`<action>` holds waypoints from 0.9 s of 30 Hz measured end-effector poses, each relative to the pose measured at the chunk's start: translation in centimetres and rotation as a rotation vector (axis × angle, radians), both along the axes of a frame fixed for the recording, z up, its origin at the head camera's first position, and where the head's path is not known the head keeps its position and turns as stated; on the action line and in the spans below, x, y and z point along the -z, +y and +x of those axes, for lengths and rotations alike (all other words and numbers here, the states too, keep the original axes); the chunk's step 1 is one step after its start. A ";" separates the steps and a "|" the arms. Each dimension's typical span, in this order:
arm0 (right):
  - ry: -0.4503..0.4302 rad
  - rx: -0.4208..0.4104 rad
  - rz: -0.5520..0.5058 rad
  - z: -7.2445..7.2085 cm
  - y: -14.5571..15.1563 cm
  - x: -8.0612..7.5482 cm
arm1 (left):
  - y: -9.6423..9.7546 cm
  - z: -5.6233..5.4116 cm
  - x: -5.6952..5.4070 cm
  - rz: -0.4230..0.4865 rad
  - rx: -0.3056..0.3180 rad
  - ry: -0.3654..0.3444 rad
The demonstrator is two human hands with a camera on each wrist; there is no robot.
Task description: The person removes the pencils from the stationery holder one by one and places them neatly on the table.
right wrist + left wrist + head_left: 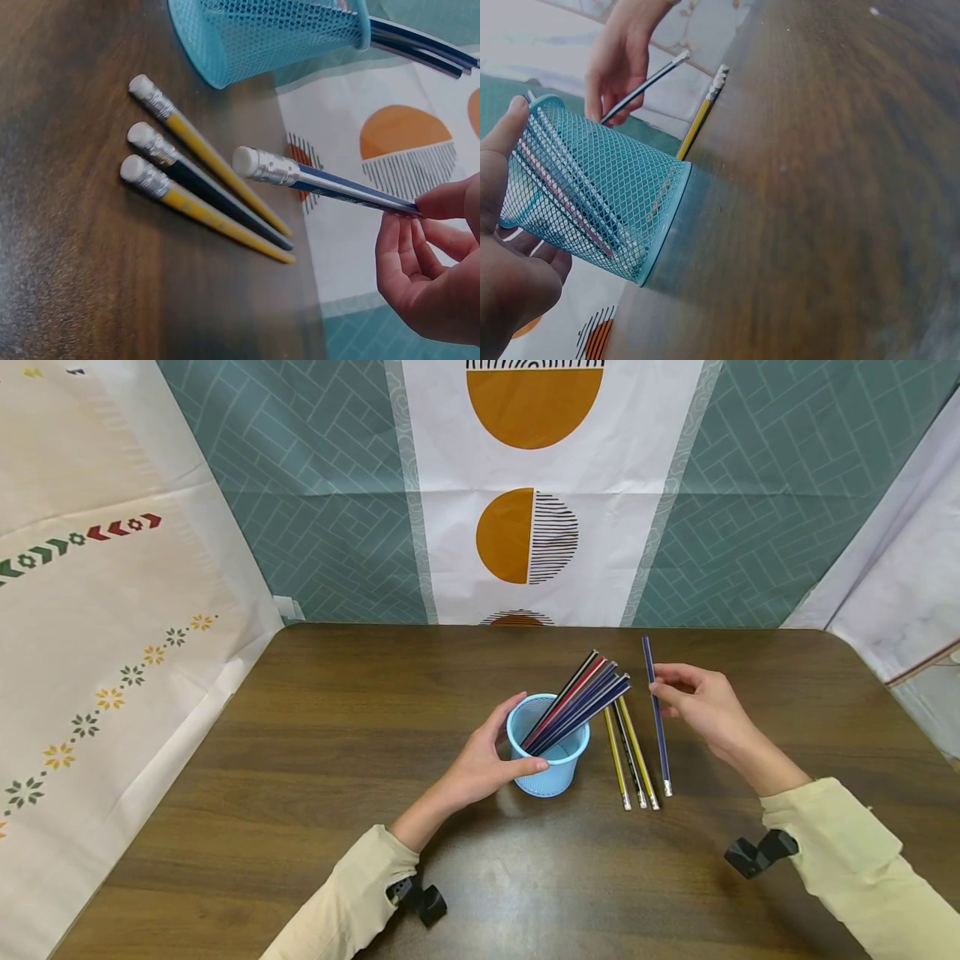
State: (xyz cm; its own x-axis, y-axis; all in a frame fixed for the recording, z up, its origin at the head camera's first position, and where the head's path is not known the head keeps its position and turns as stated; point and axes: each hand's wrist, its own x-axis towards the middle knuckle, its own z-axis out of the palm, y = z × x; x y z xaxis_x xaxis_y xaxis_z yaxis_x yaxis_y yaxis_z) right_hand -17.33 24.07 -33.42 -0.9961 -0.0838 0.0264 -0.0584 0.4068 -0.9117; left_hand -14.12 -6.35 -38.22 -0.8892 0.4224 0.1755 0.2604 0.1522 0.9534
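Note:
My left hand (480,764) grips a light blue mesh pencil cup (546,781), thumb at the near side of the rim and fingers round the left and back. Several pencils (577,706) in black, red and dark blue lean to the right inside it. Between thumb and fingers my right hand (705,703) pinches a dark blue pencil (661,735); its white eraser end (262,166) points toward me, above the table in the right wrist view. Just right of the cup lie two yellow pencils (217,163) and a black pencil (217,190), side by side with erasers toward me.
The brown wooden table (300,760) carries all of this. Its back edge meets a hanging teal and white cloth (337,527) with orange half circles. A cream cloth with flower prints (112,635) hangs on the left, and a pale cloth (900,577) on the right.

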 end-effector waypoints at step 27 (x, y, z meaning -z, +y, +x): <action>-0.135 -0.017 0.078 -0.9 0.9 3.9 | 0.1 0.0 0.0 -0.001 -0.004 0.004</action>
State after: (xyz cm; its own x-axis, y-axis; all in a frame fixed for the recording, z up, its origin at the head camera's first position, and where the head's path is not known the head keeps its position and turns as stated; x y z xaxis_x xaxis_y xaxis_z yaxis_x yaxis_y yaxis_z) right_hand -18.27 24.99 -37.28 -0.9886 -0.0969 -0.1149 0.0552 0.4768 -0.8773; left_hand -14.12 -6.30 -38.22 -0.8902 0.4191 0.1787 0.2639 0.1544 0.9521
